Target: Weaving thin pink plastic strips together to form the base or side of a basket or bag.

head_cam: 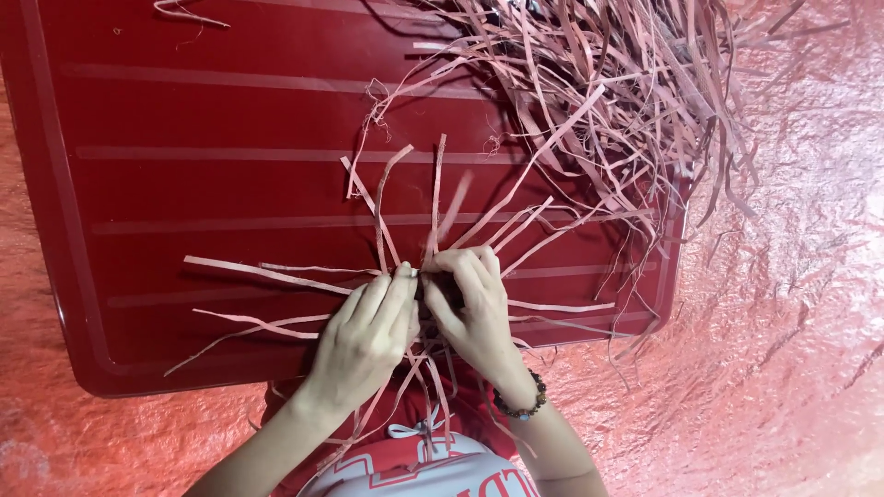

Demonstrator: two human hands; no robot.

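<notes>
a: what's in hand over the red tray [184, 184]?
b: both hands meet near its front edge. the left hand [368, 336] and right hand [470, 308] are pinched shut on the gathered strips [419, 271], which fan outward from the fingers; it looks like binding at the crossing point.
a: next?
b: a tight, steady pinch, i'd judge. the loose strip pile [617, 83] lies at the tray's far right corner. no labels visible.
</notes>
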